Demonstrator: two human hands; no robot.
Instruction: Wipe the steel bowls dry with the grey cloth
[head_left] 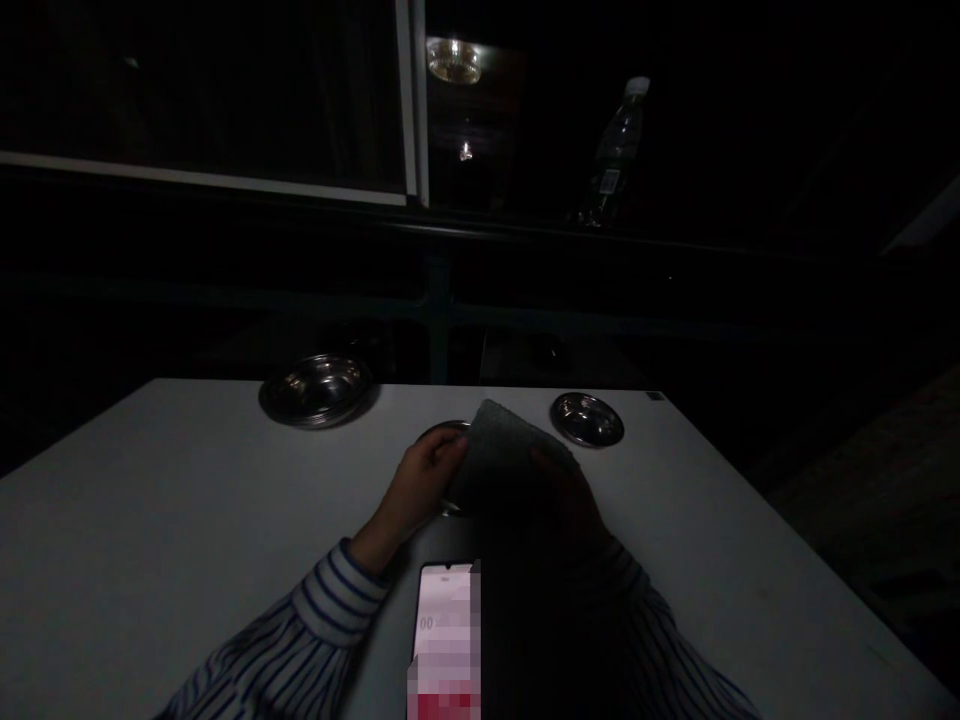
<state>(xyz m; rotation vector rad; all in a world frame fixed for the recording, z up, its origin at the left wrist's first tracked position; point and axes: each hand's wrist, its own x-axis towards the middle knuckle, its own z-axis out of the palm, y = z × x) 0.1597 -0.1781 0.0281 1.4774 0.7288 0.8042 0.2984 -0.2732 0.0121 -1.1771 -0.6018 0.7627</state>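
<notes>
The scene is very dark. My left hand grips the rim of a small metal bowl on the white table, fingers curled round its edge. My right hand, in deep shadow, presses a grey cloth over that bowl. The cloth hides most of the bowl. Both sleeves are striped.
A larger metal bowl sits at the table's far left and a small metal dish at the far right. A lit phone lies near me between my arms. A plastic bottle stands on a dark ledge behind.
</notes>
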